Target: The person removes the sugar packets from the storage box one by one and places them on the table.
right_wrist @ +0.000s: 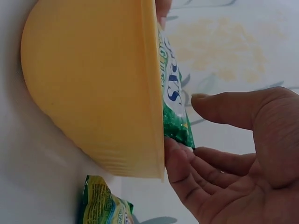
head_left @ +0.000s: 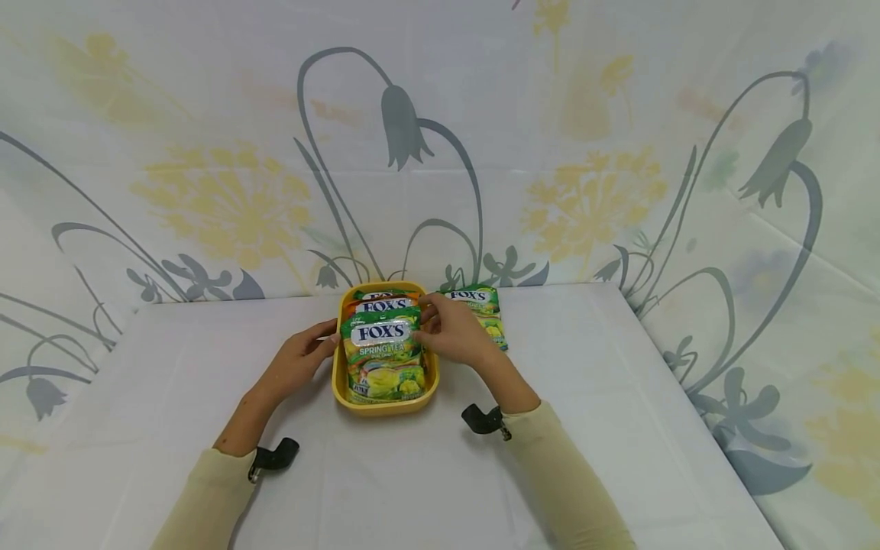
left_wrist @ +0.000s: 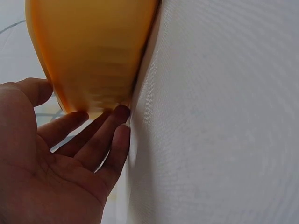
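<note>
A yellow plastic tub (head_left: 386, 409) stands on the white tablecloth. In it lies a green Fox's Spring Tea candy bag (head_left: 383, 363), with an orange-edged Fox's bag (head_left: 349, 308) partly hidden behind. My left hand (head_left: 294, 368) touches the tub's left side; in the left wrist view the thumb meets the rim and the loosely extended fingers rest against the wall. My right hand (head_left: 455, 330) is at the tub's right rim. In the right wrist view its fingers (right_wrist: 177, 163) touch the rim near the bag's top corner, while the thumb stands apart from the bag.
Another green Fox's bag (head_left: 493, 325) lies on the table just right of the tub, partly covered by my right hand. A flower-printed cloth (head_left: 440, 198) hangs behind the table's back edge.
</note>
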`<act>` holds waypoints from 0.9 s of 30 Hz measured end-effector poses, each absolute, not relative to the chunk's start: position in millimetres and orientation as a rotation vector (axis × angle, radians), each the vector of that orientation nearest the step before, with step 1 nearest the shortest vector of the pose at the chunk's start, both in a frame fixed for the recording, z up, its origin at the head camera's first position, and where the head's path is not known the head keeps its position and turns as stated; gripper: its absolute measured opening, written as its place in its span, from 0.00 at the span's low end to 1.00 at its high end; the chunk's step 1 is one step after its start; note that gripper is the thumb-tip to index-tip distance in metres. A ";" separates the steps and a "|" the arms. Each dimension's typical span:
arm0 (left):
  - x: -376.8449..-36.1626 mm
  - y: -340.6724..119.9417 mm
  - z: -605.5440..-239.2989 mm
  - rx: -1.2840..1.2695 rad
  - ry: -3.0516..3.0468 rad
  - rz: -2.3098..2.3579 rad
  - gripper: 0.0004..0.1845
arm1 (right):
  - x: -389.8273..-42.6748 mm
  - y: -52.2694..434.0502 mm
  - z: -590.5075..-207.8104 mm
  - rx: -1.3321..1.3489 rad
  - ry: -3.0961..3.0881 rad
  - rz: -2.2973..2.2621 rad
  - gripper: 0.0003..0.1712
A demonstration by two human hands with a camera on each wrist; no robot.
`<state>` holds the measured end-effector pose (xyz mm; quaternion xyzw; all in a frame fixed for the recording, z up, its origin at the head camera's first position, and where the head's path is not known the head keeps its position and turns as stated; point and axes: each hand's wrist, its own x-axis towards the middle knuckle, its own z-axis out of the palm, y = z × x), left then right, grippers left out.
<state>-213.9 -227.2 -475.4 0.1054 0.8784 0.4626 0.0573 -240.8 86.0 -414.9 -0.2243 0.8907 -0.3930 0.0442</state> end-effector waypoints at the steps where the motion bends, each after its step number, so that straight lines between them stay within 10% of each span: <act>1: -213.9 -227.1 -475.2 0.322 2.663 1.400 0.35 | -240.3 85.8 -414.9 -0.685 2.718 -1.216 0.34; 27: -211.8 -227.1 -473.7 0.328 2.670 1.412 0.32 | -234.7 85.9 -411.3 -0.486 2.103 -1.524 0.37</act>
